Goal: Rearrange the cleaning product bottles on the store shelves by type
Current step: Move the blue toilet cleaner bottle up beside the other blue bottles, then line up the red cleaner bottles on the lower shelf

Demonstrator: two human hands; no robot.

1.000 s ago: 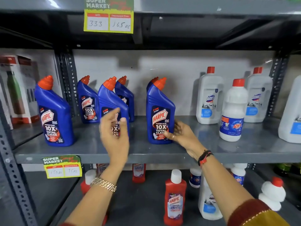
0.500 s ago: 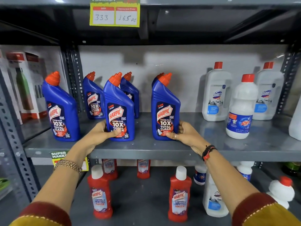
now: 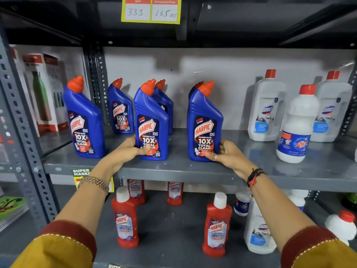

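Note:
Several blue Harpic bottles with orange caps stand on the grey middle shelf (image 3: 193, 171). My left hand (image 3: 127, 149) grips the base of the middle front blue bottle (image 3: 151, 120). My right hand (image 3: 226, 153) holds the lower right side of the right front blue bottle (image 3: 204, 120). Another blue bottle (image 3: 84, 117) stands apart at the left, and others stand behind. White Domex bottles (image 3: 265, 107) and a white Rin bottle (image 3: 296, 124) stand on the same shelf to the right.
Red Harpic bathroom cleaner bottles (image 3: 217, 225) and white bottles (image 3: 257, 233) stand on the lower shelf. A yellow price tag (image 3: 151, 9) hangs from the top shelf. A perforated upright (image 3: 21, 120) and boxed flasks (image 3: 44, 93) lie to the left.
My left hand came down from the bottle's front and closed around its base. My right hand settled on the right bottle's lower side. The view moved closer to the shelf.

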